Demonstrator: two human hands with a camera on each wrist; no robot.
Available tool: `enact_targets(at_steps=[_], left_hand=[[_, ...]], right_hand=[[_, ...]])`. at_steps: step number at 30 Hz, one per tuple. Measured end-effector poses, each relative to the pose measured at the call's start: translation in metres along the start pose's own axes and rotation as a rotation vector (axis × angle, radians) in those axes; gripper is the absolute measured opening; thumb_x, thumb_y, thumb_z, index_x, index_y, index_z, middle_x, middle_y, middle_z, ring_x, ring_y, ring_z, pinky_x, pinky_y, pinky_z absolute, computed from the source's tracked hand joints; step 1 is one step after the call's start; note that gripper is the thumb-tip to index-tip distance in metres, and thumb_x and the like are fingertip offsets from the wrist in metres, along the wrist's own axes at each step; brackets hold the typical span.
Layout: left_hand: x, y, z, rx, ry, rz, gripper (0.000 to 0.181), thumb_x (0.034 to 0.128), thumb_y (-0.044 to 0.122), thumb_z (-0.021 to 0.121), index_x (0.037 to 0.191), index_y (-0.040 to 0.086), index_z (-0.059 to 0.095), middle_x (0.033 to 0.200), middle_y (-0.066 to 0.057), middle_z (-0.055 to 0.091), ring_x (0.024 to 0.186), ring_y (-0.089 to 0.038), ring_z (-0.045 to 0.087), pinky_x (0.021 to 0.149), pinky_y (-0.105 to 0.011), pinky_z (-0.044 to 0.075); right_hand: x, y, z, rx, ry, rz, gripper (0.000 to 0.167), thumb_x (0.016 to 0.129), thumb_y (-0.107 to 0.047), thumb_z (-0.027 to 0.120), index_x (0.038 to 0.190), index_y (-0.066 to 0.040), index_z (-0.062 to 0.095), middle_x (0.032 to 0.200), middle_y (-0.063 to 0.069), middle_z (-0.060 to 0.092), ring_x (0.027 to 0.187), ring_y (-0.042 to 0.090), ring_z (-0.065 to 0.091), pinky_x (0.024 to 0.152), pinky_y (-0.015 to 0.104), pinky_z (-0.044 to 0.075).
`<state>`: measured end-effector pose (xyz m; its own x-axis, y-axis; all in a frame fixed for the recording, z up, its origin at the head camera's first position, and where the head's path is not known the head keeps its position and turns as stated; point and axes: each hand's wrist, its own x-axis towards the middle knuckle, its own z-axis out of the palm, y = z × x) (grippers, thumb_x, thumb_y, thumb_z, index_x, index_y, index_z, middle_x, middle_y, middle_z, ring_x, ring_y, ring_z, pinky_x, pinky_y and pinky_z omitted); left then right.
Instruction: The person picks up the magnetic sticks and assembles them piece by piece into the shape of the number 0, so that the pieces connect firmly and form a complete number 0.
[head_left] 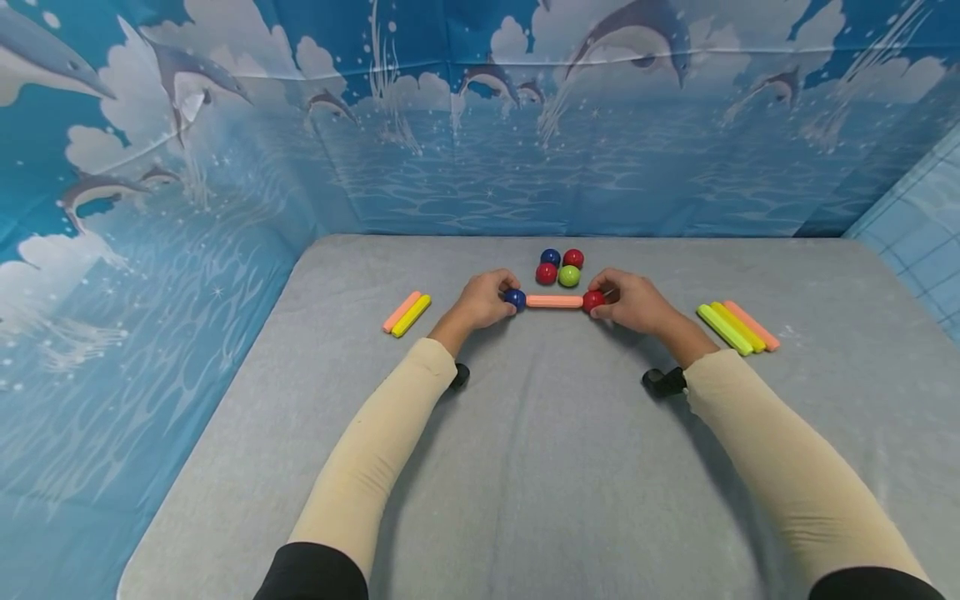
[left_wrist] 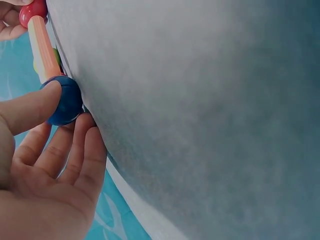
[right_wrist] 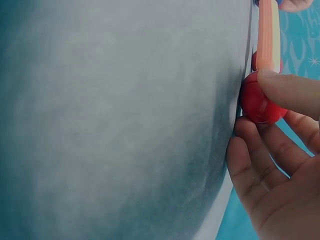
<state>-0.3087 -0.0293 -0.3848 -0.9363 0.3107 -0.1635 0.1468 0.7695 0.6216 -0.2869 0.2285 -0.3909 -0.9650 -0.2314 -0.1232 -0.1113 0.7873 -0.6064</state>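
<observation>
An orange rod (head_left: pixel 554 301) lies level between a blue ball (head_left: pixel 515 300) at its left end and a red ball (head_left: pixel 593 301) at its right end. My left hand (head_left: pixel 483 302) pinches the blue ball between thumb and fingers. On the other side my right hand (head_left: pixel 632 302) holds the red ball the same way. The left wrist view shows the thumb across the blue ball (left_wrist: pixel 66 102), which touches the rod's end (left_wrist: pixel 44 50). In the right wrist view the red ball (right_wrist: pixel 260 100) meets the rod (right_wrist: pixel 268 40), and the thumb presses on the ball.
Just behind the rod sit a loose blue ball (head_left: pixel 551 257), two red balls (head_left: pixel 546 273) and a green ball (head_left: pixel 570 276). Orange and yellow rods (head_left: pixel 411 314) lie at the left; green, yellow and orange rods (head_left: pixel 738 327) at the right. The grey table (head_left: pixel 540 467) meets a dolphin-print curtain (head_left: pixel 465 167).
</observation>
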Motion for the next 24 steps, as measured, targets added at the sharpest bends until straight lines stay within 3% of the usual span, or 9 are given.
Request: enact_targets(at_steps=[17,21,24], left_hand=[[-0.004,-0.005,0.000,0.012,0.001,0.000,0.033,0.0920,0.010,0.069,0.123,0.014,0.061,0.128,-0.008,0.062,0.121,-0.023,0.056,0.104,-0.037,0.050],[-0.010,-0.008,-0.007,0.039,-0.022,0.022,0.039,0.0928,0.010,0.068,0.130,0.014,0.058,0.134,-0.007,0.060,0.126,-0.024,0.054,0.107,-0.040,0.047],[-0.017,-0.014,-0.018,0.114,-0.033,0.041,0.042,0.0950,0.012,0.064,0.136,0.015,0.055,0.137,-0.006,0.059,0.129,-0.024,0.053,0.109,-0.042,0.045]], right_hand=[[0.001,0.000,0.005,0.000,-0.014,-0.018,0.035,0.092,-0.011,0.069,0.123,-0.004,0.056,0.128,0.022,0.061,0.118,0.037,0.058,0.098,0.053,0.051],[0.001,-0.002,0.005,-0.006,-0.013,-0.018,0.036,0.092,-0.011,0.069,0.124,-0.004,0.056,0.128,0.022,0.061,0.119,0.038,0.059,0.099,0.053,0.051],[0.002,-0.003,0.005,-0.011,-0.015,-0.015,0.036,0.092,-0.011,0.069,0.124,-0.004,0.055,0.128,0.022,0.061,0.119,0.038,0.059,0.098,0.053,0.051]])
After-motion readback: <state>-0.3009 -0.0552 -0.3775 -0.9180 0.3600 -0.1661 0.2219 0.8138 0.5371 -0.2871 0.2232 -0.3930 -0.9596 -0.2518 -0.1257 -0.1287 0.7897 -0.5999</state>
